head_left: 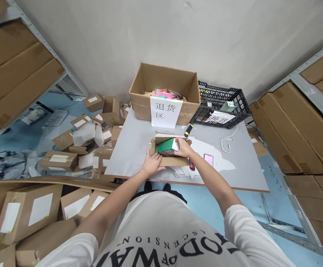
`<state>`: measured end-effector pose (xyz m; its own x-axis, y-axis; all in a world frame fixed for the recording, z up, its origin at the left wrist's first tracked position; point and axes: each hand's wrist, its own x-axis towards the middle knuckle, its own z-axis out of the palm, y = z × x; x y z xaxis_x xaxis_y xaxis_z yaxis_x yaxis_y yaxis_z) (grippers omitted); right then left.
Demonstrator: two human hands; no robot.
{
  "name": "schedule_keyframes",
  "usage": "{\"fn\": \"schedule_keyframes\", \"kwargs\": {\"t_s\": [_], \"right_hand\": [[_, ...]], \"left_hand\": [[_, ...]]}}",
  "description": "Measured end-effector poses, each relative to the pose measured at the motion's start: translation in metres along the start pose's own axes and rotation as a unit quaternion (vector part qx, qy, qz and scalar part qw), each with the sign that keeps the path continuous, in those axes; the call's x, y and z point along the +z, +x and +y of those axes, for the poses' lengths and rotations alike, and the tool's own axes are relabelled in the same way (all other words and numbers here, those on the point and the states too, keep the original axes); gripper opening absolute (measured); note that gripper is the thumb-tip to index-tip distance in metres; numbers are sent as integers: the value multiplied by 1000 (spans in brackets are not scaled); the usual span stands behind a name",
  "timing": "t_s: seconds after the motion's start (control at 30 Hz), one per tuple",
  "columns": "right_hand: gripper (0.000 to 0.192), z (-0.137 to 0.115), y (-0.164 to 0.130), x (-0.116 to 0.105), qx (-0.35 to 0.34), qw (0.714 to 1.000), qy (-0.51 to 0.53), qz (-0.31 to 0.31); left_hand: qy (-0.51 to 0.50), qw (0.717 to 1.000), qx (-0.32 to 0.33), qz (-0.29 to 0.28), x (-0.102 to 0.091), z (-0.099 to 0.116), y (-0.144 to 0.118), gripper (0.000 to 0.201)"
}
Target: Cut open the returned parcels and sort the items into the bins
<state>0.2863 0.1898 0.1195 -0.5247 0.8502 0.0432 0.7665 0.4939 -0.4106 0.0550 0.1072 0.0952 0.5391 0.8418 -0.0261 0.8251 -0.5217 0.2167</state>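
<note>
A small open cardboard box (175,161) lies near the front edge of the grey table. Inside it sits a green box (165,147) with a white end, tilted up at its right side. My right hand (184,147) is closed around that white end. My left hand (151,163) rests against the cardboard box's front left corner, fingers spread. Beside the cardboard box on the right lies a red and black tool (191,165), partly hidden by my right arm. Behind it is a yellow and black tool (188,130).
A large labelled carton (137,105) holding colourful packages stands at the table's back, beside a black plastic crate (219,120). A phone (208,160) and white cable (229,140) lie to the right. Piled parcels (59,160) cover the floor at left; shelves with cartons (306,126) flank both sides.
</note>
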Motion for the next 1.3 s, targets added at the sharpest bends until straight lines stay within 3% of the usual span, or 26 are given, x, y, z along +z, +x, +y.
{"fn": "schedule_keyframes", "kwargs": {"t_s": [0.13,0.23,0.33,0.53,0.7,0.83,0.93,1.07,1.2,1.3], "right_hand": [[34,-12,-3,-2,-31,999,-17,-4],[33,-21,-5,-10,-58,998,-14,-3],[34,-29,-6,-25,-72,997,-5,8],[35,-41,-11,-84,-88,993,-13,71],[36,-41,-39,-148,-35,990,-57,128],[37,-27,-68,-171,7,986,-80,149],[35,-8,-77,-156,22,990,-73,122],[34,11,-71,-107,9,997,-56,50],[35,16,-57,-59,-6,999,-50,-19],[36,16,-48,-35,-21,997,-47,-53]], "left_hand": [[33,999,4,4,5,3,5,47],[33,999,-15,2,9,0,11,35],[7,999,-31,-4,14,-6,16,38],[-21,999,-47,9,14,-29,18,42],[35,998,-54,23,6,-60,10,43],[66,994,-78,37,1,-83,5,41],[77,992,-85,49,-1,-96,7,39],[82,991,-94,41,-5,-102,13,33],[98,992,-70,35,-6,-99,11,27],[74,993,-72,53,-7,-95,7,33]]}}
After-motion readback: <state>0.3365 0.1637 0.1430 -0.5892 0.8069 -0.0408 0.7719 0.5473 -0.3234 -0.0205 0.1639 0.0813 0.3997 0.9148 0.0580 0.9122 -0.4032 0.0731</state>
